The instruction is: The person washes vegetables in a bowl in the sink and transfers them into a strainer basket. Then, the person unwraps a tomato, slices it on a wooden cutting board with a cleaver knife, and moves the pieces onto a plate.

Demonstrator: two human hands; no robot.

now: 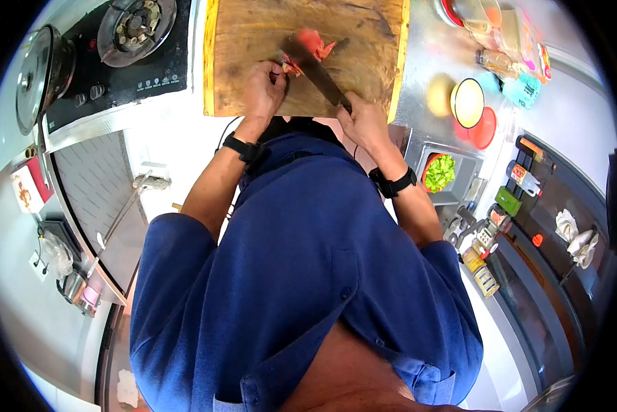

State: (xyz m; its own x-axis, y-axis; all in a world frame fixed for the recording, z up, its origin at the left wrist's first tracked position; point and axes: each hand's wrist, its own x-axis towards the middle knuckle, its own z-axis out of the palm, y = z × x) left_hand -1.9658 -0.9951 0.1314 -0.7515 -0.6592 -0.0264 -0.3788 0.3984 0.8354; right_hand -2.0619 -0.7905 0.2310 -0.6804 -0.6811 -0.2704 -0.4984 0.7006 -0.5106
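On the wooden cutting board (pixel 253 31) lies a small heap of raw red meat (pixel 311 42). My right hand (pixel 364 123) grips the handle of a kitchen knife (pixel 322 80), whose dark broad blade slants up and left across the meat. Just left of the blade is my left hand (pixel 264 89), its fingers curled in and its fingertips close to the near edge of the meat. Whether those fingers pinch a scrap of meat is too small to make out.
To the left stand a gas burner (pixel 138 27) and a glass-lidded pot (pixel 37 79). At the right are a yellowish bowl (pixel 468 103), a red dish (pixel 485 128) and a sink (pixel 452 196) holding a bowl of chopped green vegetables (pixel 439 173). Plastic containers (pixel 487 17) crowd the back right.
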